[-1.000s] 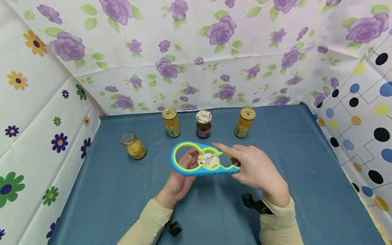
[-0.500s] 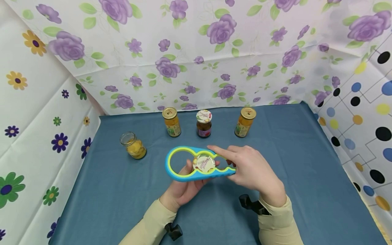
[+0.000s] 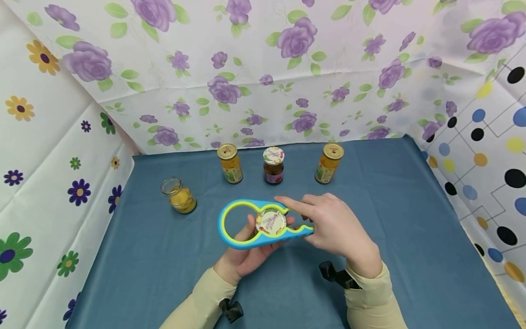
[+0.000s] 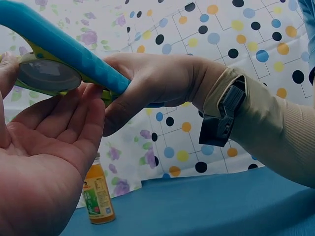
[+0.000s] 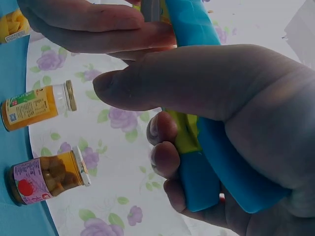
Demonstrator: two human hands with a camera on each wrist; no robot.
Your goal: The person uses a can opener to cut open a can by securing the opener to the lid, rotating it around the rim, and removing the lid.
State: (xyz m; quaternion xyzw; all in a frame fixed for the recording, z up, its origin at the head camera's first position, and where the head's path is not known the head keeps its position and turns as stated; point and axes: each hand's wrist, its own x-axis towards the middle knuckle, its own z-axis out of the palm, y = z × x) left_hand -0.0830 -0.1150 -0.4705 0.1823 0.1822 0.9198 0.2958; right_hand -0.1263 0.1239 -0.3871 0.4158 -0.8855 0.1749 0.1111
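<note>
My right hand (image 3: 339, 224) grips the handle end of a blue jar opener (image 3: 236, 243) with a lime-green inner edge, its index finger stretched along the far side. A printed white jar lid (image 3: 271, 222) sits in the opener's middle ring. From below, my left hand (image 3: 255, 260) holds the lid's edge, thumb on one side and fingertips on the other. In the left wrist view the lid's pale underside (image 4: 48, 75) shows, with no jar attached. In the right wrist view my right thumb (image 5: 147, 81) lies across the blue handle (image 5: 199, 182). Opener and lid are above the table.
A lidless glass jar (image 3: 182, 200) of yellow pieces stands at left. Along the back are a gold-lidded jar (image 3: 232, 171), a dark jar with a printed lid (image 3: 273, 173) and another gold-lidded jar (image 3: 326, 170). Blue cloth (image 3: 164, 260) covers the table; patterned sheets (image 3: 263, 55) surround it.
Both hands have drifted left and slightly nearer with the opener and lid. My left hand has moved from behind the opener to under the lid, taking its edge between thumb and fingers.
</note>
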